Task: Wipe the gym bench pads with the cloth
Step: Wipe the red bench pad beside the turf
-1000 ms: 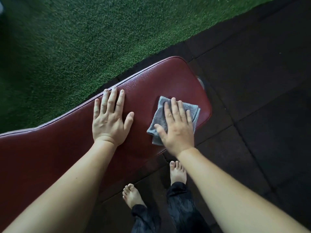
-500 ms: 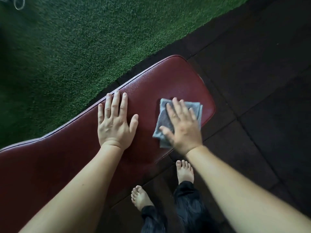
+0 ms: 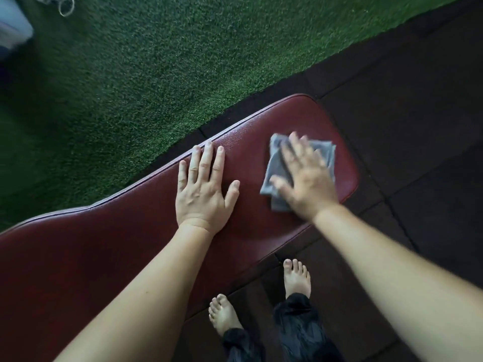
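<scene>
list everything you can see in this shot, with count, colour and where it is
bench pad: one, dark red, from lower left to centre right
cloth: one, grey, folded, on the pad's right end
turf: one area, green, beyond the pad
floor tiles: several, dark, right and bottom
cord: one, whitish, on the turf, top left
pale object: one, blurred, top left corner
trouser legs: two, black, bottom centre
feet: two, bare, on the tiles
left hand: one, flat on the pad
right hand: one, blurred, pressing flat on the cloth

Green turf [image 3: 156, 74], dark floor tiles [image 3: 418, 113]
</scene>
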